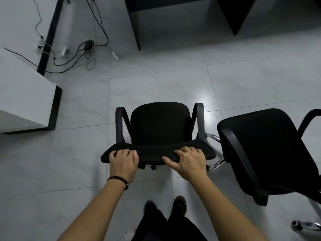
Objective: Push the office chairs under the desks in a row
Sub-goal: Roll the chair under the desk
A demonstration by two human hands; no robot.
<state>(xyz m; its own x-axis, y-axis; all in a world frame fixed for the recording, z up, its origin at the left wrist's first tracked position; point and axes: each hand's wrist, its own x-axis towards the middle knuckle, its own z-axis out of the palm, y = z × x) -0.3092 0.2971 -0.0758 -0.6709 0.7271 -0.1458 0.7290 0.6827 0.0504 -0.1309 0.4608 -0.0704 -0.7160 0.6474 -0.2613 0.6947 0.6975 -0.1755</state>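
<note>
A black office chair (160, 126) with curved armrests stands on the tiled floor right in front of me, its seat facing away. My left hand (123, 162) grips the left end of its backrest top edge. My right hand (189, 160) grips the right end, thumb under the edge. A dark desk (135, 23) with an open space beneath it stands ahead at the top of the view, about two tiles beyond the chair. A second black office chair (265, 153) stands close at the right, turned at an angle.
A white desk (26, 94) with a black edge juts in from the left. Loose cables and a power adapter (88, 45) lie on the floor at upper left. The second chair's chrome legs (215, 165) reach toward the held chair's base. My feet show at the bottom.
</note>
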